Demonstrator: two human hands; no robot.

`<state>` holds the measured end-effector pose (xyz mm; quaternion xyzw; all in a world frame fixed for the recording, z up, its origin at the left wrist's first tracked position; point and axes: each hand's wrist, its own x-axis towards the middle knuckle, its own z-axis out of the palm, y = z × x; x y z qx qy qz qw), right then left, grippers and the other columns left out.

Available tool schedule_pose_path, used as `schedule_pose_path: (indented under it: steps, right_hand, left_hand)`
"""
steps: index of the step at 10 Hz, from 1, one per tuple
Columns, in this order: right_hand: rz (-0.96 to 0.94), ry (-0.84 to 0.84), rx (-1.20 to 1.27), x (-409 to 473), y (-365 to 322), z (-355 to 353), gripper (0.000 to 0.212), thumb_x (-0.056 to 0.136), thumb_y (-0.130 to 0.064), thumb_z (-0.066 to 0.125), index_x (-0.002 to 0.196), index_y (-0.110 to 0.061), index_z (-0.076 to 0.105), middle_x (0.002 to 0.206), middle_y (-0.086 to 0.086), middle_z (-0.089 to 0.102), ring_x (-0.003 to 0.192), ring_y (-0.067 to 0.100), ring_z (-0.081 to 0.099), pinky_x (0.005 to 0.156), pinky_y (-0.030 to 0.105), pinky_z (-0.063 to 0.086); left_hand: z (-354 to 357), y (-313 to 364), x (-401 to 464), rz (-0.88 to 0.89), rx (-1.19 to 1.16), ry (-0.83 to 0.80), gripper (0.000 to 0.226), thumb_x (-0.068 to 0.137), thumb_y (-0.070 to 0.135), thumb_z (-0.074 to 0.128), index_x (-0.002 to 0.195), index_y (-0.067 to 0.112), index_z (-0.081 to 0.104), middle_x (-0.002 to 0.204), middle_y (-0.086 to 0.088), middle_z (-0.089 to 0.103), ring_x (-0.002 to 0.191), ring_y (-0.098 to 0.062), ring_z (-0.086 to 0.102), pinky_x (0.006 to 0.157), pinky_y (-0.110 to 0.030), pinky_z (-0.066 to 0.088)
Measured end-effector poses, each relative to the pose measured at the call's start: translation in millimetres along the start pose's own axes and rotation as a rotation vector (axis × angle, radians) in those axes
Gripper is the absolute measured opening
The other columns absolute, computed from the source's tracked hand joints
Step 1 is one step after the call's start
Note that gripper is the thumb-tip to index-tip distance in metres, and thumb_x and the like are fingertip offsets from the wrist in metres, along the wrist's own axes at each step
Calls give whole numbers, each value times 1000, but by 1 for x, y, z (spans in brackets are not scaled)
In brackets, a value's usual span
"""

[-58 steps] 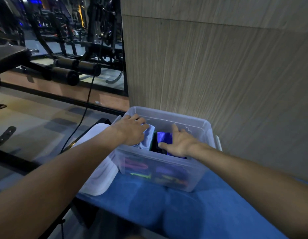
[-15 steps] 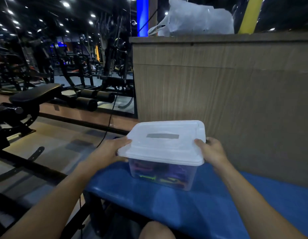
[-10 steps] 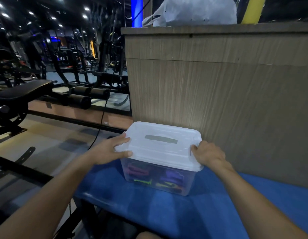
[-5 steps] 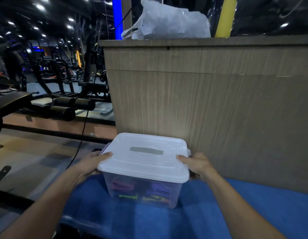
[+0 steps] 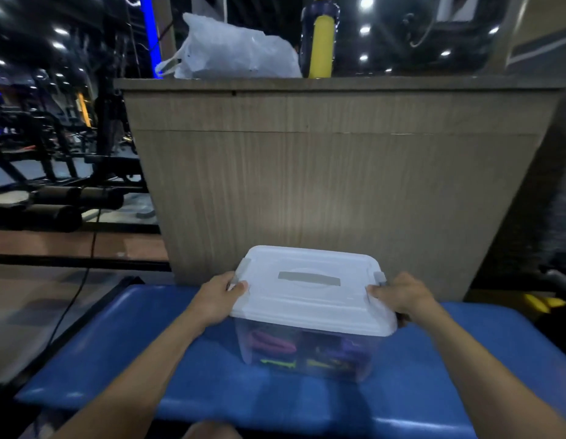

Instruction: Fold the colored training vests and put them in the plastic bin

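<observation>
Both hands, left hand (image 5: 216, 299) and right hand (image 5: 402, 296), grip the side latches of the lidded plastic bin (image 5: 310, 312), colored vests (image 5: 272, 342) inside, near the blue table's (image 5: 148, 359) far edge.

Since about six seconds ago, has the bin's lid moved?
Yes. The lid lay beside the plastic bin on the blue bench; now it covers the bin.

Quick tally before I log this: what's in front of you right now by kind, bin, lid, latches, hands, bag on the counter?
Plastic bin: 1, on the blue bench, coloured vests inside, number unclear
Lid: 1, on the bin
Grey side latches: 2, left latch, right latch
Hands: 2, left hand, right hand, one at each latch
White plastic bag: 1, on the counter
Total: 7
</observation>
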<state>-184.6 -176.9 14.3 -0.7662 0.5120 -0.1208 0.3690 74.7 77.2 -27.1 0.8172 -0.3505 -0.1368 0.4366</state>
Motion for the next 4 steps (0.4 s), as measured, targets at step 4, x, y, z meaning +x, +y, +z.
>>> schedule_pose_path:
  steps: [4]
  right_hand:
    - [-224,115,236,-34,47,5,36,96,-45,61,88,-12,75,70,-1,61,69,20,54,64,33,46]
  left_hand:
    - [44,63,-15,375,613,158,50,95,11,44,145,19,49,153,-2,40,132,-30,43,108,-43,39]
